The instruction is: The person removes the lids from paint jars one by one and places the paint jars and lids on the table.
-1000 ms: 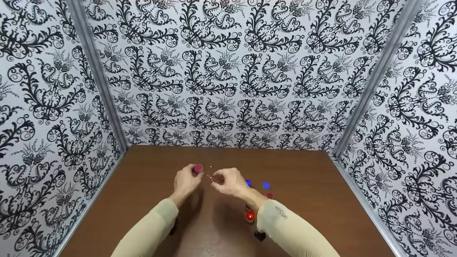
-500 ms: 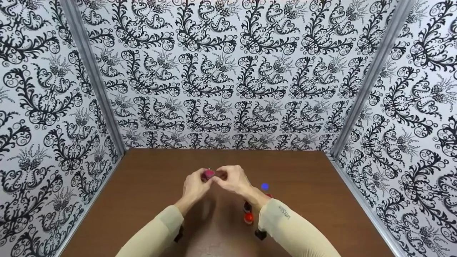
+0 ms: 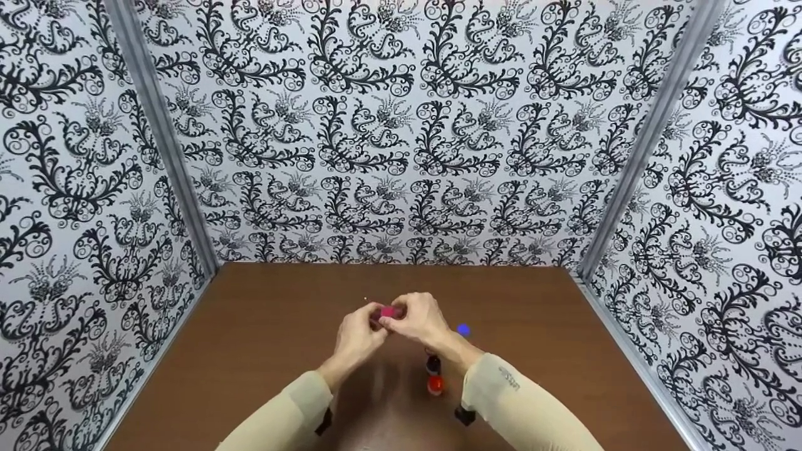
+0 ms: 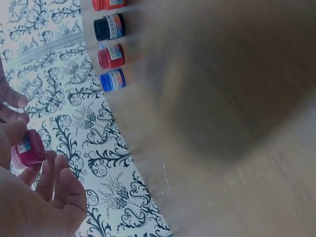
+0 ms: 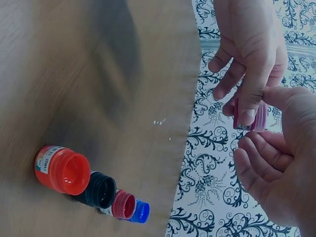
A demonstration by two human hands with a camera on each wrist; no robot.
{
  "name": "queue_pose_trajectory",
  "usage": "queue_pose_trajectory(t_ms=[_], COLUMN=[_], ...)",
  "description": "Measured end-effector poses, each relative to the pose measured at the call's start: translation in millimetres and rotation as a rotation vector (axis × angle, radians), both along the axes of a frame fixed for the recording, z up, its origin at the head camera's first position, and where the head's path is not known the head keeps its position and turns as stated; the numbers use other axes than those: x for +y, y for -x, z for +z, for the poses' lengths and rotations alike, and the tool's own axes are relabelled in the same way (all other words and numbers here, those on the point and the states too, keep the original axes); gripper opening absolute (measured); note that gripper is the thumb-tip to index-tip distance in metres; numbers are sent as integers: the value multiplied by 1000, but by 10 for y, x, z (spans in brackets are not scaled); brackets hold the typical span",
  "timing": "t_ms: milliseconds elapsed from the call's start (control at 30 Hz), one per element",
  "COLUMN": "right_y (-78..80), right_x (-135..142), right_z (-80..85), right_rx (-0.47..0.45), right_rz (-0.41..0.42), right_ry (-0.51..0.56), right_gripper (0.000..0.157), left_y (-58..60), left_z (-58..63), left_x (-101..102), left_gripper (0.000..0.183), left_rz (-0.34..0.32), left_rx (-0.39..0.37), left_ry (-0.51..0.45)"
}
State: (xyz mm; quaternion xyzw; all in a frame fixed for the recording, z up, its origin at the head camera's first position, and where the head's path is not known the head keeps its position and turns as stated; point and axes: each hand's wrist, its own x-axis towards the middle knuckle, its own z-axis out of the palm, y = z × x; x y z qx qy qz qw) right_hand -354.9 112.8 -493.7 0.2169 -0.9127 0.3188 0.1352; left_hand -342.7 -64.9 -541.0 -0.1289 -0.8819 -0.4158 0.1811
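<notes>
A small magenta paint jar (image 3: 388,311) is between my two hands, raised over the far middle of the table. My left hand (image 3: 359,338) grips the jar from the left; in the right wrist view its thumb (image 5: 249,109) lies across the jar's body. My right hand (image 3: 421,317) pinches the ribbed pink lid end (image 5: 260,119), its other fingers (image 5: 266,153) curving loosely below. In the left wrist view the jar (image 4: 32,152) shows part of its white label, and fingertips hide the rest.
Under my right forearm stand an orange-red jar (image 5: 63,169), a black jar (image 5: 100,190), a red jar (image 5: 123,204) and a blue jar (image 5: 140,211) in a row. Tiny white marks (image 5: 159,122) lie on the brown table (image 3: 269,313). Patterned walls (image 3: 376,156) enclose it.
The left hand has carried the magenta jar rightward. The right hand, apart from it one second ago, has met the jar and now pinches its lid end.
</notes>
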Motion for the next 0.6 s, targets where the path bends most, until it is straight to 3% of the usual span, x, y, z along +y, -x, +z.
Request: queue_pose_trajectory(t_ms=[167, 600], right_y=[-39, -132], right_x=[68, 209], right_z=[-37, -62], right_rx=[-5, 77], right_rz=[16, 11], right_ry=[-13, 23], right_gripper=[22, 22], left_y=[-47, 29], left_z=[-21, -79], left_x=[57, 249], left_gripper=[25, 20], left_rz=[-31, 28], left_rx=[26, 119], left_ry=[2, -64])
